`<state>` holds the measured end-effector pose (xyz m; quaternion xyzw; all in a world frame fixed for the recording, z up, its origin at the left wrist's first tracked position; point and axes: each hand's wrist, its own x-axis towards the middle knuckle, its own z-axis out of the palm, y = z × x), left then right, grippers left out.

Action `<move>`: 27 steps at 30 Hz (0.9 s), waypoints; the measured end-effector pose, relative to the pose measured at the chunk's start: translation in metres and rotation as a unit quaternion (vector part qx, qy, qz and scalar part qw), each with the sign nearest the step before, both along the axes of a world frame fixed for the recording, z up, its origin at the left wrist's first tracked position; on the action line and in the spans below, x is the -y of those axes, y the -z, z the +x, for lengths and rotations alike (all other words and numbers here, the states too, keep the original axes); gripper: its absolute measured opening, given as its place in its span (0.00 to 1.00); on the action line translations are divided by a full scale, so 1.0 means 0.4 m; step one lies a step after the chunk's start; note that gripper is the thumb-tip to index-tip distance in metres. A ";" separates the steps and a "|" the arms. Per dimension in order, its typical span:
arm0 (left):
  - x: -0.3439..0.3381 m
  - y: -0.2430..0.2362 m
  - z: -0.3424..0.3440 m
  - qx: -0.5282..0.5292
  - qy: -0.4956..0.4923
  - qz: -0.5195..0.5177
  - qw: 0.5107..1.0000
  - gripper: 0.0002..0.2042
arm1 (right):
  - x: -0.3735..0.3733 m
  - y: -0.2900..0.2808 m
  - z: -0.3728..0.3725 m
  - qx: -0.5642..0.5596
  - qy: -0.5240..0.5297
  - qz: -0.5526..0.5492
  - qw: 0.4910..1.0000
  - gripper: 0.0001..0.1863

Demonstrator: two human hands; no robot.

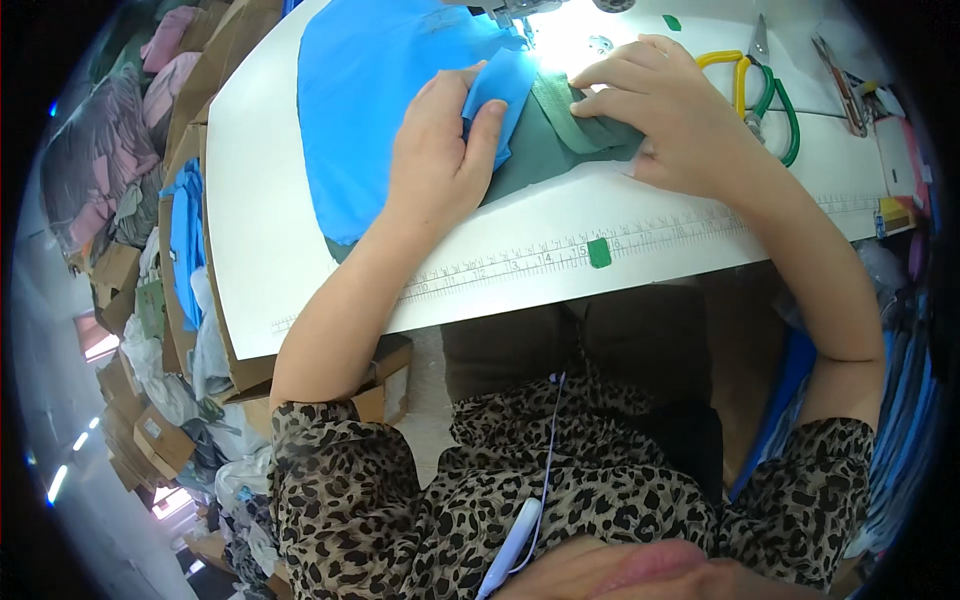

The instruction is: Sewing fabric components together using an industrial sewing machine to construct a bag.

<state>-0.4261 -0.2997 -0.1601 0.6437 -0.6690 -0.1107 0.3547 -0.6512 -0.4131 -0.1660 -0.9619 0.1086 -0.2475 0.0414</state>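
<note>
My left hand (440, 150) is closed on a folded edge of blue fabric (360, 110), with the thumb on top. The blue piece spreads to the left over a dark green fabric layer (540, 170). A light green strap (560, 112) lies across the dark green part, between my two hands. My right hand (660, 115) has its fingers spread, with fingertips resting by the strap and on the dark green fabric. Directly beyond the hands is the sewing machine's needle area (525, 30), brightly lit; glare hides detail there.
The white table (260, 230) has a printed ruler strip (500, 265) along its near edge, with green tape on it. At right lie yellow-and-green-handled scissors (770, 110) and a small pliers-like tool (845, 90). Cardboard boxes (165, 440) and bagged fabrics (100, 150) crowd the left.
</note>
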 end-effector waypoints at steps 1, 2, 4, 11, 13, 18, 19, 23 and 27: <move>0.000 -0.002 -0.002 -0.001 -0.002 -0.001 1.000 0.13 | 0.002 -0.001 0.000 -0.004 0.005 -0.008 1.000 0.17; 0.001 -0.004 -0.003 0.003 -0.001 0.005 1.000 0.14 | 0.002 -0.004 -0.001 -0.005 0.003 -0.009 1.000 0.17; 0.001 -0.005 -0.002 0.006 -0.002 0.010 1.000 0.14 | 0.000 -0.010 -0.003 0.000 0.003 -0.010 1.000 0.17; 0.008 -0.023 0.021 0.104 0.169 -0.044 0.979 0.16 | 0.004 -0.006 -0.008 0.001 -0.028 -0.002 1.000 0.19; -0.007 -0.044 0.006 0.169 0.193 0.008 0.967 0.17 | -0.001 0.005 -0.006 0.007 -0.024 0.005 1.000 0.19; 0.039 -0.063 -0.002 0.005 0.134 0.106 0.985 0.11 | 0.000 0.006 -0.008 -0.008 -0.030 0.006 1.000 0.18; 0.050 -0.056 -0.008 -0.014 0.105 0.073 0.992 0.10 | 0.002 0.006 -0.008 -0.012 -0.025 0.003 1.000 0.18; 0.050 -0.028 -0.021 0.189 0.124 -0.001 0.974 0.11 | 0.000 0.006 -0.003 0.009 -0.029 0.004 1.000 0.18; 0.039 -0.015 -0.032 0.213 0.101 -0.039 0.971 0.12 | -0.003 0.002 0.000 0.017 -0.031 0.020 0.999 0.17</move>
